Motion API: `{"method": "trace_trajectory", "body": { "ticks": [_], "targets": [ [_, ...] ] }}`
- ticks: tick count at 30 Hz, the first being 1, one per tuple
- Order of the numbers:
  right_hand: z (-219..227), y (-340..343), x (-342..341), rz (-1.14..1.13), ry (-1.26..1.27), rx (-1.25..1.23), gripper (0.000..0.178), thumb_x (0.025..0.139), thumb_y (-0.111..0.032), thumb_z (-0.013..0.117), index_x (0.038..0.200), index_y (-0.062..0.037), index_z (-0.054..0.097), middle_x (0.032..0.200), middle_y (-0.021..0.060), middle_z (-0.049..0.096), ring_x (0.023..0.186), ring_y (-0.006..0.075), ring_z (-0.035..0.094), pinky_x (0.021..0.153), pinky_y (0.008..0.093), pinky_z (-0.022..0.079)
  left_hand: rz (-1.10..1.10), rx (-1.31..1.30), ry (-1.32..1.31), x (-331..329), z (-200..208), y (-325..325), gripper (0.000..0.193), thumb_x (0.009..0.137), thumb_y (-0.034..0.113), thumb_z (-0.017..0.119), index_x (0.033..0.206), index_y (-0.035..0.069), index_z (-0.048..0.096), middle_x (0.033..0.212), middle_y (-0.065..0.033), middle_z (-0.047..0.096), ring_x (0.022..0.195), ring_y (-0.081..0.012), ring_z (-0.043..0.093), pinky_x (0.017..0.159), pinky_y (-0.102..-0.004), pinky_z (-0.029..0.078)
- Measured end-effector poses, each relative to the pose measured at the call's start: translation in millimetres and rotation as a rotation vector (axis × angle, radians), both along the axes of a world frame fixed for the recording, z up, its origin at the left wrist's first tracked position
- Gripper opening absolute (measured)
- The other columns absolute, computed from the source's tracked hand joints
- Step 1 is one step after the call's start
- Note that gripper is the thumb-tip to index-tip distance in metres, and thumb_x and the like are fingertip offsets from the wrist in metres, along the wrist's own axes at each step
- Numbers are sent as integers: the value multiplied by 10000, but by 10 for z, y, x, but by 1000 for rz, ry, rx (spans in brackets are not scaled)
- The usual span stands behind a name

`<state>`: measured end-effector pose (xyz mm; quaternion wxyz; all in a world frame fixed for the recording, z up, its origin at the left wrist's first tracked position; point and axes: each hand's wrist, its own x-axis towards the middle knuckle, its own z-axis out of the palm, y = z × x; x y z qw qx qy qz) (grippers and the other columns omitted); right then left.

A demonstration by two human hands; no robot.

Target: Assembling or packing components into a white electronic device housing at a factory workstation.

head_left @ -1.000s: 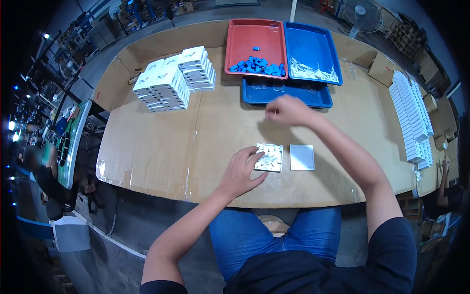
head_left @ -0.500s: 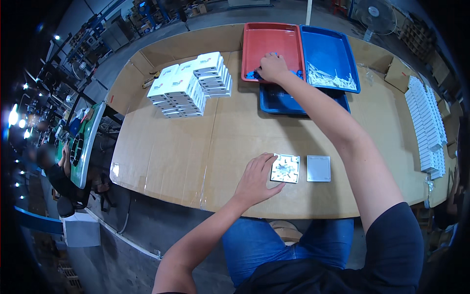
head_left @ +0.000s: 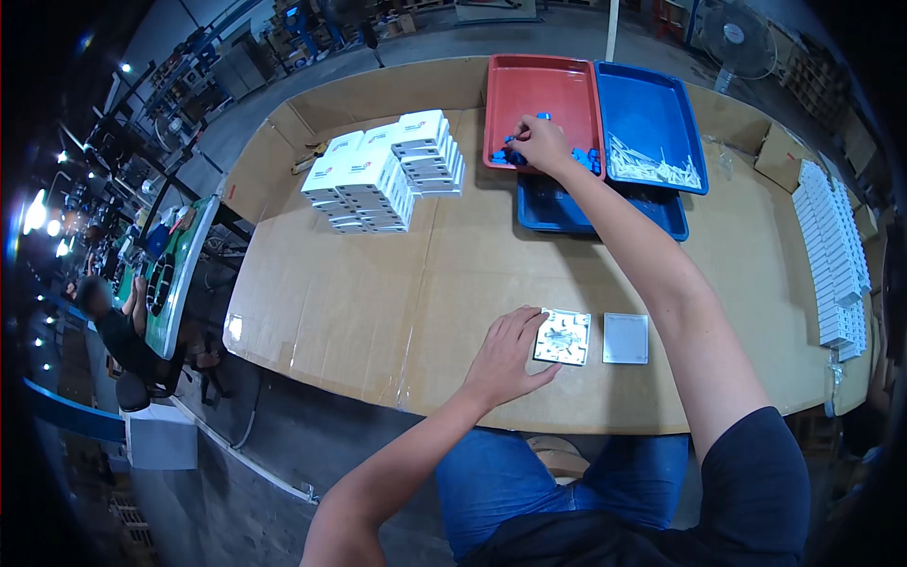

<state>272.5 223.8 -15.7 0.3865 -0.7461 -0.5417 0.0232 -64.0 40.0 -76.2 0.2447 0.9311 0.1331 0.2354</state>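
Observation:
My left hand grips the left side of a square white plastic housing, its thumb at the lower edge and fingers at the upper corner. The housing lies open side up on the cardboard, and small details inside it are hard to make out. Just to its right, apart from it, lies a flat square light-grey cover. My right hand reaches into the red tray, fingertips pinched together among small blue plastic parts. Whatever sits between those fingertips is too small to tell.
A blue tray with thin white pieces adjoins the red one; another blue tray lies beneath. White boxes are stacked at the back left, white parts at the right edge. Cardboard walls border the table.
The whole view has shifted slightly. My right hand has moved a little toward me within the red tray, its fingers now pinched, with more blue parts showing. My left hand keeps hold of the housing.

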Motion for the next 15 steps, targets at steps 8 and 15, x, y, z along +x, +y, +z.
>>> {"method": "trace_trajectory", "body": {
  "ticks": [8,15],
  "targets": [
    [823,-1051,-356,655,1549,551,161,1000,-101,683,1102,21,660,1275,189,686,1111,184,699,1008,292,595,-8,10,20,-15,19,-12,771,809,371,826,1407,0,509,1420,-191,543,1365,-359,492,1167,-467,374],
    [985,-1926,-713,987,1898,716,291,1014,-110,669,1226,76,602,1361,229,605,1151,236,701,1019,304,613,-6,13,-4,-3,9,-61,785,807,377,824,1411,-8,502,1400,-210,543,1353,-376,494,1154,-477,377]
  ]
}}
